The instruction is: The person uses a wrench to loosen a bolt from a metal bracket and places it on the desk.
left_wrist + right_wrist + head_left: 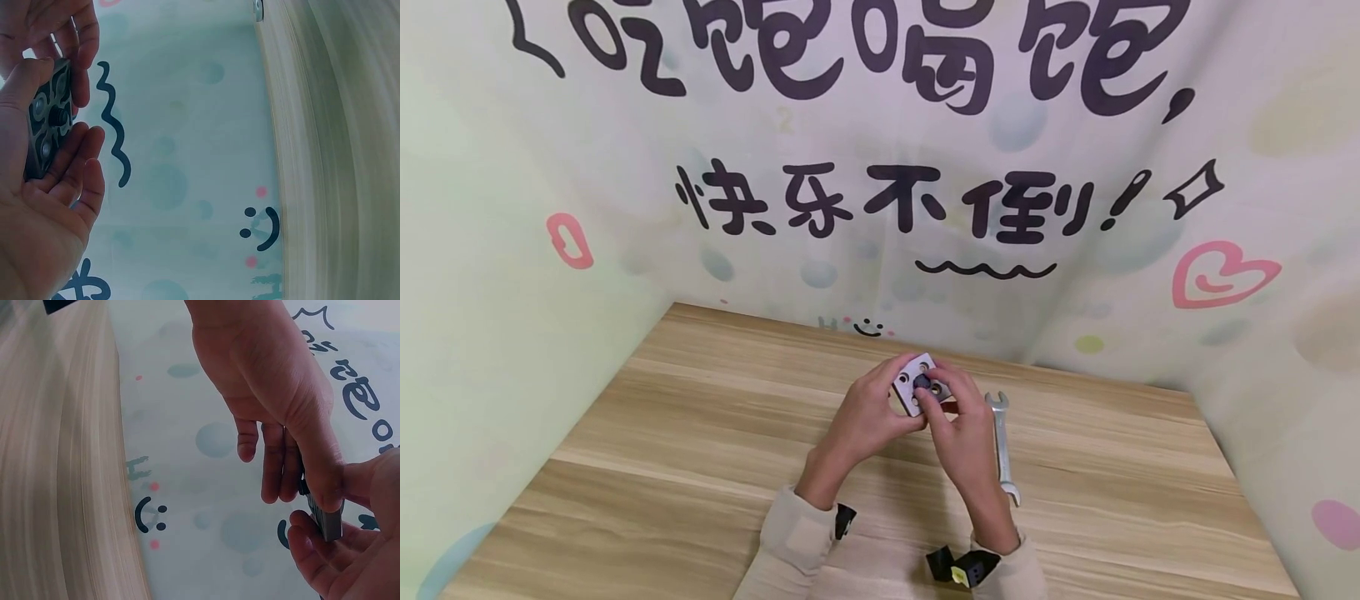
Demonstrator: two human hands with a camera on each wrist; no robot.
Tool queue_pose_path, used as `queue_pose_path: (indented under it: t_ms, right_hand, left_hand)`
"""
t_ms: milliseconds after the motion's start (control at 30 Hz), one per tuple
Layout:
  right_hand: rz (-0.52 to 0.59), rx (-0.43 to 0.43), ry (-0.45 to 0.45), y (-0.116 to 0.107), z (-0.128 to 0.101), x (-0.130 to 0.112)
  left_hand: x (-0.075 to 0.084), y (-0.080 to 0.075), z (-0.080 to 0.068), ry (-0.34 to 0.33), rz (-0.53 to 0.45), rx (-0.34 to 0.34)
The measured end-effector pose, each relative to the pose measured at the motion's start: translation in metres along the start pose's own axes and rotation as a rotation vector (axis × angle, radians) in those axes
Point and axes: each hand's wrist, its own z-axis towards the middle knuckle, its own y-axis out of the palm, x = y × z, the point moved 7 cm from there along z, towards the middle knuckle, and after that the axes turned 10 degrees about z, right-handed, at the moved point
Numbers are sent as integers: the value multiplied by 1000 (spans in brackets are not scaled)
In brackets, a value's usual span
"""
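Both hands hold a small square white plate (913, 385) with round holes above the wooden table (700, 433). A dark bolt (922, 383) sits in its middle hole. My left hand (897, 402) grips the plate from the left, with the thumb on its face and the fingers behind it. My right hand (937, 400) grips it from the right, fingertips close to the bolt. In the left wrist view the plate (49, 119) rests against the left hand's fingers (81, 162). The right wrist view shows only the plate's edge (326, 520) between both hands.
A silver open-ended wrench (1002, 446) lies flat on the table just right of my right hand. Patterned fabric walls (880, 208) close the table in at the back and on both sides. Bare wood stretches to the left and right of the hands.
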Motion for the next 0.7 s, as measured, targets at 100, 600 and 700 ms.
queue_pose_path:
  t_ms: [100, 600, 700]
  right_hand:
    - [-10, -5, -17, 0, 0, -1]
    - [-46, -18, -40, 1, 1, -1]
    - [-51, -23, -30, 1, 1, -1]
  left_hand:
    - [0, 0, 0, 2, 0, 2]
    - [0, 1, -1, -4, -4, -11]
    - [-1, 1, -1, -4, -2, -14]
